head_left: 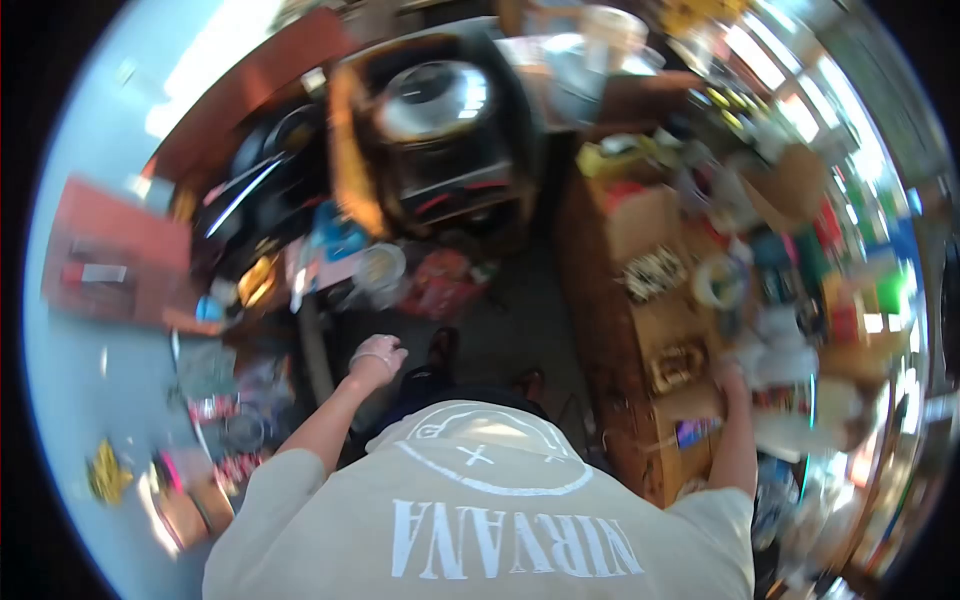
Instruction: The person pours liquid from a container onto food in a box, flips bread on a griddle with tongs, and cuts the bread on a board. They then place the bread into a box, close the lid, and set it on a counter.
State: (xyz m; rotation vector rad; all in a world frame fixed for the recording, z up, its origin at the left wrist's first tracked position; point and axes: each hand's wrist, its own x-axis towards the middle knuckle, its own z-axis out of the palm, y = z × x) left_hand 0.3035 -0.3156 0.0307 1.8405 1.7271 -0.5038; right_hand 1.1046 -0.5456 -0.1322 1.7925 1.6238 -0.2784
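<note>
My left hand (378, 360) hangs in front of my body above the dark floor, fingers loosely bent and slightly apart, with nothing visible in it. My right arm stretches out over the wooden counter on the right. At its end my right hand (732, 375) is blurred, its fingers smeared, right beside white plastic bags (785, 345) and the edge of a cardboard box (695, 405). A phone-like thing with a lit purple screen (697, 431) lies near that forearm. Close by is a carton holding a brownish coiled thing (678, 365).
A large pot (432, 100) sits on a dark, stove-like unit ahead. The wooden counter (600, 370) runs along my right, crowded with boxes, bags and containers. To the left are a clear plastic tub (380, 266), a red bag (438, 283) and a reddish stool-like piece (120, 255).
</note>
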